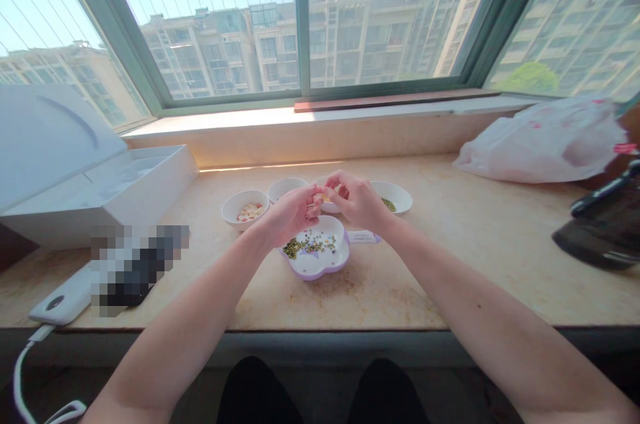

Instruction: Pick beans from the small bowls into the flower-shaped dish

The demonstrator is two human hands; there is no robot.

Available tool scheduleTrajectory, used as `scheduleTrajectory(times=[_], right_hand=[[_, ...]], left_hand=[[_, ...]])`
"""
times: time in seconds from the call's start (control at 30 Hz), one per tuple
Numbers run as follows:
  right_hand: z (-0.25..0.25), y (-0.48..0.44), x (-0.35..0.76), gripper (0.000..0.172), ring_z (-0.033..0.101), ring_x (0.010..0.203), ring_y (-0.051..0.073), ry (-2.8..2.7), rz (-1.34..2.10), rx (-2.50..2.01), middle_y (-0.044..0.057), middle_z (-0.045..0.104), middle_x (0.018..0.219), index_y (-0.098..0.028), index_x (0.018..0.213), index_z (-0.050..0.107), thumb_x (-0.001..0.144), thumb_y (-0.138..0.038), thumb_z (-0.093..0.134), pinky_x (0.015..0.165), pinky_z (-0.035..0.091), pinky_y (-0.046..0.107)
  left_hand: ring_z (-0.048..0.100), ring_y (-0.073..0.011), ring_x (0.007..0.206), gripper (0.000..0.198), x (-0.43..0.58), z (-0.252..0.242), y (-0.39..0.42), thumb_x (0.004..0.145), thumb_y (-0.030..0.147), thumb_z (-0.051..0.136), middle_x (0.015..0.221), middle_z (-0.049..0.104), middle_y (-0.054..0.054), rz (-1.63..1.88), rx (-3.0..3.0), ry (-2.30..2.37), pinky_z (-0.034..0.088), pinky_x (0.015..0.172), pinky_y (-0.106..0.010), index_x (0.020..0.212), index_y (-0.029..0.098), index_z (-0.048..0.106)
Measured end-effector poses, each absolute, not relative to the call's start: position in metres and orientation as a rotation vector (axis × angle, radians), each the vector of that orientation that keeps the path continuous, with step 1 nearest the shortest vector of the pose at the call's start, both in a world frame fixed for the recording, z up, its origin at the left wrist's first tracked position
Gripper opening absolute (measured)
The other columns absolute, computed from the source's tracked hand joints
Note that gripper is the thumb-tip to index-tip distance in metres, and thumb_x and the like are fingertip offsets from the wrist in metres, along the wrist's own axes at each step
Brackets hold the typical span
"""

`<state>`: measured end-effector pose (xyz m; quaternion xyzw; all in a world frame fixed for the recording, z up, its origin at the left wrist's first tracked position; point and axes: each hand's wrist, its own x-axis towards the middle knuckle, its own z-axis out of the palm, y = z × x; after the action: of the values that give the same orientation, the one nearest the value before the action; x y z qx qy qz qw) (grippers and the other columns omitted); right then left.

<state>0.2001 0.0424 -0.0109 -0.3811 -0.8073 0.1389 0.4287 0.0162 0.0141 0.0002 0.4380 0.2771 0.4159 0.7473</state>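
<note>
My left hand (pixel 300 209) is turned palm up with its fingers curled, above a white flower-shaped dish (pixel 323 266) with a purple rim. My right hand (pixel 354 199) meets it, thumb and fingers pinched against the left fingertips. What either hand holds is too small to make out. Scattered in the dish are green beans (pixel 295 248), thickest at its left. Behind the hands stand several white bowls. The leftmost bowl (pixel 231 211) holds pale, reddish-edged pieces (pixel 250 212). Yellow bits show in the bowl behind my fingers. Green beans (pixel 388 205) lie in the rightmost bowl (pixel 403 195).
To the left are an open white box (pixel 150 177), a white power bank (pixel 65 297) with a cable, and a dark, blurred-out object (pixel 135 284). A white plastic bag (pixel 545 141) and a dark transparent container (pixel 600 231) stand at the right. The counter's front edge is near my knees.
</note>
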Motion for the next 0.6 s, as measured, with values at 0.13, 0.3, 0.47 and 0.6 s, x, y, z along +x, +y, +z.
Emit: scheduleTrajectory(times=[0.13,0.3,0.47,0.6], right_hand=[[-0.0088,0.0421,0.2018,0.015,0.061,0.061,0.014,-1.979,0.343,-0.947,0.001,0.071,0.084,-0.020,0.096,0.062,0.093,-0.034,0.057,0.061,0.042,0.027],[-0.0078,0.0413,0.2017,0.014,0.063,0.065,0.015,-1.965,0.369,-0.940,0.002,0.070,0.084,-0.021,0.097,0.058,0.094,-0.034,0.054,0.062,0.043,0.027],[-0.0086,0.0400,0.1995,0.015,0.063,0.065,0.016,-1.983,0.389,-0.928,0.001,0.069,0.082,-0.021,0.097,0.057,0.095,-0.035,0.053,0.062,0.042,0.027],[-0.0087,0.0410,0.1999,0.014,0.063,0.064,0.016,-1.983,0.382,-0.930,0.001,0.069,0.082,-0.021,0.097,0.056,0.095,-0.034,0.053,0.063,0.042,0.028]], left_hand=[[0.041,-0.0048,0.055,0.026,0.0157,0.0060,0.0105,0.082,0.029,0.074,0.073,0.049,0.005,0.909,0.956,0.558,0.033,0.052,-0.020,0.103,0.016,0.065],[0.043,-0.0044,0.058,0.043,0.0138,0.0069,0.0078,0.068,0.007,0.068,0.080,0.052,0.004,0.928,0.957,0.505,0.035,0.055,-0.020,0.109,0.017,0.063],[0.042,-0.0033,0.058,0.047,0.0141,0.0064,0.0063,0.060,0.000,0.067,0.078,0.047,0.005,0.954,0.960,0.493,0.033,0.055,-0.018,0.102,0.018,0.060],[0.038,-0.0021,0.055,0.047,0.0142,0.0085,0.0048,0.055,-0.004,0.065,0.077,0.043,0.007,0.964,0.957,0.476,0.030,0.053,-0.018,0.095,0.020,0.054]])
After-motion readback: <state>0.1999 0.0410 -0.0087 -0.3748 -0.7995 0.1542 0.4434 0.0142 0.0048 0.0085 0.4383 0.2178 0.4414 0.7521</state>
